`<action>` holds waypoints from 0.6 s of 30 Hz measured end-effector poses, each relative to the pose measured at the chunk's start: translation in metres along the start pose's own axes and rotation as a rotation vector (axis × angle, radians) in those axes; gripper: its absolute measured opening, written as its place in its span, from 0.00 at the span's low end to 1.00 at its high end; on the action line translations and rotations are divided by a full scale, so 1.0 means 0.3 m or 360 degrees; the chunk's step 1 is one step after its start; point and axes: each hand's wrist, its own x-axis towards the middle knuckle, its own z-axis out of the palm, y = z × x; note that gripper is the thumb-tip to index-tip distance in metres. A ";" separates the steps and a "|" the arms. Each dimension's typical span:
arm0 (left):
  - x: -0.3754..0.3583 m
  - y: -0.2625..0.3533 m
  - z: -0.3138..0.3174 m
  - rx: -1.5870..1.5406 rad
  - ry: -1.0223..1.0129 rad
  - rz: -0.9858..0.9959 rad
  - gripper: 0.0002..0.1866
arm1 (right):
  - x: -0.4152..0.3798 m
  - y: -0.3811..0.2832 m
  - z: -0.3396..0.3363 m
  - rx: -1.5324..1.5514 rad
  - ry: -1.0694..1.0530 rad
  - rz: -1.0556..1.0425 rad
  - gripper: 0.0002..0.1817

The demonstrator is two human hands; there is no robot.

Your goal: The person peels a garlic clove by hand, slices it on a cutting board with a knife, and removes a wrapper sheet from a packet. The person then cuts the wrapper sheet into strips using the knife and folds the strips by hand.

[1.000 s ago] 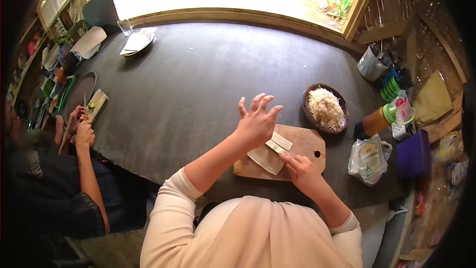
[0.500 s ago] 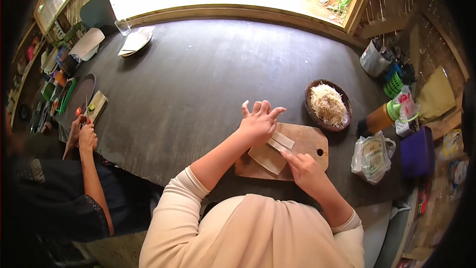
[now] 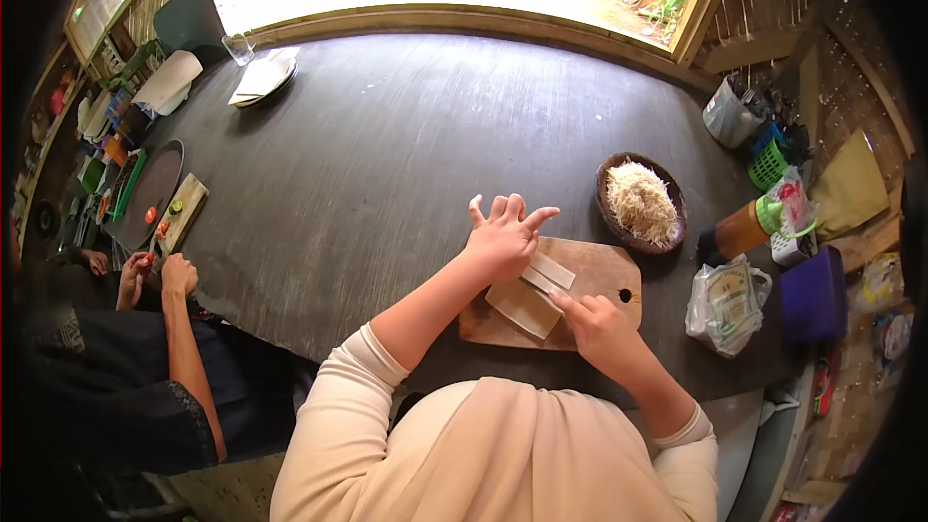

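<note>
On the wooden cutting board [image 3: 611, 264] lies a flat, pale beige slab [image 3: 522, 308] whose exact kind I cannot make out. A narrow strip [image 3: 555, 272] of the same pale stuff lies along its upper right side. My left hand [image 3: 505, 240] rests at the slab's upper left edge, fingers spread and partly raised. My right hand [image 3: 601, 327] is closed on a knife [image 3: 543, 282], its index finger stretched along the blade. The thin blade lies between strip and slab; the handle is hidden in my palm.
A brown bowl [image 3: 604, 217] of pale shreds stands beyond the board. To the right are a plastic bag [image 3: 725, 309], a green-lidded bottle [image 3: 737, 232] and a purple container [image 3: 814, 295]. At left, another person's hands [image 3: 177, 275] work near a small board [image 3: 193, 198] and round tray [image 3: 166, 159].
My right hand has drawn slightly right with the knife; my left hand stays nearly still. The other person's hands have moved down from the small board, leaving red pieces in view.
</note>
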 end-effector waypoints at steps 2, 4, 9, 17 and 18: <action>-0.001 0.002 0.003 0.0031 0.0016 0.0013 0.24 | -0.004 0.005 0.014 -0.0001 0.0008 -0.0005 0.25; -0.001 0.010 -0.002 0.0068 0.0053 0.0023 0.24 | -0.010 0.005 0.023 0.0024 0.0056 -0.0002 0.26; 0.003 0.003 0.013 0.0082 0.0095 0.0044 0.24 | -0.020 0.006 0.037 0.0007 0.0073 0.0022 0.28; -0.002 0.011 0.013 0.0117 0.0219 0.0065 0.24 | -0.024 -0.002 0.039 -0.0011 0.0101 0.0025 0.29; -0.004 0.010 0.014 0.0123 0.0213 0.0066 0.24 | -0.025 0.000 0.041 -0.0021 0.0107 0.0015 0.28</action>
